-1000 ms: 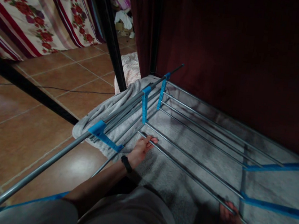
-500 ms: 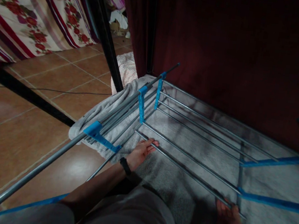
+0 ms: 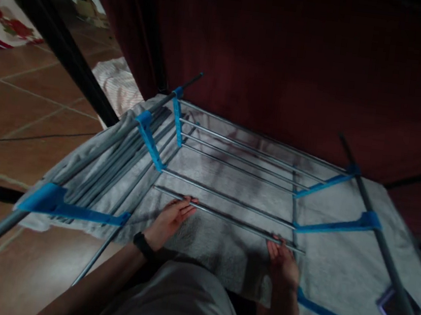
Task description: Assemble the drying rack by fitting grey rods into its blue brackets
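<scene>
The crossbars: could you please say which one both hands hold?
The front crossbar, nearest the torso; the other crossbars sit farther back, untouched.

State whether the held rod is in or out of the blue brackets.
Out: the rod shows both ends bare, each apart from the blue brackets.

Bundled rods (image 3: 118, 159) lie left on the blanket (image 3: 337, 275) — crossbars (image 3: 228, 198) right, curtain (image 3: 282, 74) behind.

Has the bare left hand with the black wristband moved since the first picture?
Yes: the left hand has shifted right along the thin grey metal rod, away from the blue plastic bracket near its left end.
</scene>
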`<state>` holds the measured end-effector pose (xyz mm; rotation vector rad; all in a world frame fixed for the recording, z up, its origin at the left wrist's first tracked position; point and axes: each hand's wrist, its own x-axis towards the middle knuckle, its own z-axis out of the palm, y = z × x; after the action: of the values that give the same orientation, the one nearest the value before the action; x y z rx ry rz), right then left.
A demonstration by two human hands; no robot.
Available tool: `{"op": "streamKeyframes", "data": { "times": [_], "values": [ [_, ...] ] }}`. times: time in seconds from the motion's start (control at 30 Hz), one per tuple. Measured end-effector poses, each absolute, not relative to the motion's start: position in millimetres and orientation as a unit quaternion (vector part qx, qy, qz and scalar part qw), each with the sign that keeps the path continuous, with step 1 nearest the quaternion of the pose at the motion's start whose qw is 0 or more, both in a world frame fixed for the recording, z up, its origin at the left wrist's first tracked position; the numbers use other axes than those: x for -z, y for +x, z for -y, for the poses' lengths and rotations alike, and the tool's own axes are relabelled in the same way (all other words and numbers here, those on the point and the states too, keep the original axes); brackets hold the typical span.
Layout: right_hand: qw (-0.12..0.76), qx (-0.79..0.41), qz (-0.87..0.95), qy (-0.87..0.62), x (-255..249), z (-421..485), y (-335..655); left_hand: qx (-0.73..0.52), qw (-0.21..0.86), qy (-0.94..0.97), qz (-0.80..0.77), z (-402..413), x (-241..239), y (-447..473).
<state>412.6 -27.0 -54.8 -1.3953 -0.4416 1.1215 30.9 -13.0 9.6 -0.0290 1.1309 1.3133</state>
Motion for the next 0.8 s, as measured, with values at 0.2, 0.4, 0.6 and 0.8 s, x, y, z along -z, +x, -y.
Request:
{"op": "streamKeyframes", "data": {
  "times": [0.2,0.4,0.6,0.8],
  "values": [
    [0.612,-0.524,0.122,-0.580,37,25,390,-0.558,0.639,-0.003,-0.529,10,-17,34],
    [0.629,-0.532,0.095,-0.559,37,21,383,-0.519,0.642,0.018,-0.564,10,-22,34],
    [0.631,-0.521,0.096,-0.567,39,20,380,-0.406,0.693,0.057,-0.593,12,-26,36],
    [0.627,-0.514,0.112,-0.575,38,21,379,-0.375,0.687,0.196,-0.590,19,-15,49]
  ]
}}
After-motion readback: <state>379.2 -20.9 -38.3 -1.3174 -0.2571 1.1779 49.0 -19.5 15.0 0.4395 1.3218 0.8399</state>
